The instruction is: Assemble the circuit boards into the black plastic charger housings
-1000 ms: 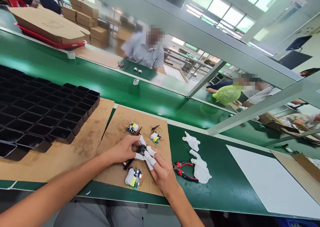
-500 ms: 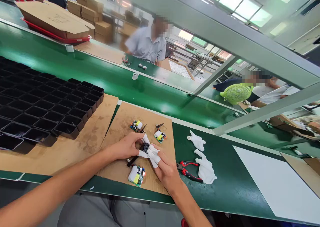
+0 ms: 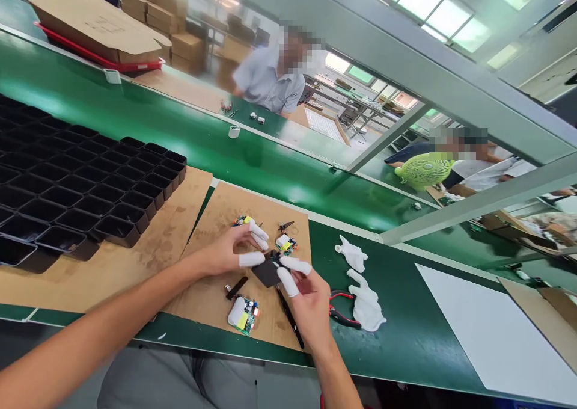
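My right hand, with white finger cots on its fingers, pinches a small black plastic case over the cardboard mat. On the other side, my left hand has thumb and fingers apart, the thumb close against the case's edge; whether it touches is unclear. Below the right hand shows a thin black stick-like object. Circuit boards with white and yellow parts lie around: one board nearest me, another board behind the case, and a third board partly behind my left hand.
Many black open-topped cases stand in rows at left. Red-handled pliers and crumpled white gloves lie at right, beside a white sheet. Across the green belt sits a person; a green fan stands farther right.
My hands have moved apart a little, and the black case has turned to show a broad flat face. The left fingers have spread away from it. The thin black object has come into view.
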{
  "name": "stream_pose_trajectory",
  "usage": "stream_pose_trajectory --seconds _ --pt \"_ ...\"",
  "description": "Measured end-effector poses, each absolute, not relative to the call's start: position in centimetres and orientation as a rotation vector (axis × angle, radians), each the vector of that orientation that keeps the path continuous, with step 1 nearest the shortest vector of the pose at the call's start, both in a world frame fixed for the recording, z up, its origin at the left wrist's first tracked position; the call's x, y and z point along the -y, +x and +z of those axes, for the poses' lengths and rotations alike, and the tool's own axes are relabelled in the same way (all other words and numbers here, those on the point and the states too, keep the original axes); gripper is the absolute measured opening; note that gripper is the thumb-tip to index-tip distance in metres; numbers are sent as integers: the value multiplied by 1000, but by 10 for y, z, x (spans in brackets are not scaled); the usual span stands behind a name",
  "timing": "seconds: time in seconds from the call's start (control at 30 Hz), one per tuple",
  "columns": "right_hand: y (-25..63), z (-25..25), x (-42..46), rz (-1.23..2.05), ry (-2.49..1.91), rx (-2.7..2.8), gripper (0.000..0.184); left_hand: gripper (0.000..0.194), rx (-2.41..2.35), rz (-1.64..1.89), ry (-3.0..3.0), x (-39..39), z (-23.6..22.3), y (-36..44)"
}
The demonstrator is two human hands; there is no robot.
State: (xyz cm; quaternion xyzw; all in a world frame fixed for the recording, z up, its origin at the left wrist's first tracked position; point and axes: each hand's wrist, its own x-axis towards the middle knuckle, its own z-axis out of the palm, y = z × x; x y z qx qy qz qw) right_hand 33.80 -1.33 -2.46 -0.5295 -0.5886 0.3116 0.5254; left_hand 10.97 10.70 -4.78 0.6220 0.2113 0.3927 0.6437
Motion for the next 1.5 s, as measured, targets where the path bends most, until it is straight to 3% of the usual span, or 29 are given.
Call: stream_pose_trajectory --seconds 0.17,0.3,0.47,0.7,1.03,1.5 --pt "325 -31 38 937 -1204 978 36 55 -440 1029 1324 -113 -42 100" --pt "311 -34 53 1139 -1020 764 36 51 -433 1034 1315 -111 -44 99" --pt "301 -31 58 1000 -1077 928 41 51 -450 1009 1330 -107 -46 102" --pt "295 -32 46 283 -1376 1276 23 53 -533 1038 1369 -106 -44 103" --pt "314 -20 32 277 -1365 1852 33 26 -566 894 1695 -94 -42 104" --pt "333 -18 24 278 -1277 1987 45 18 -413 755 1800 -101 -53 110"
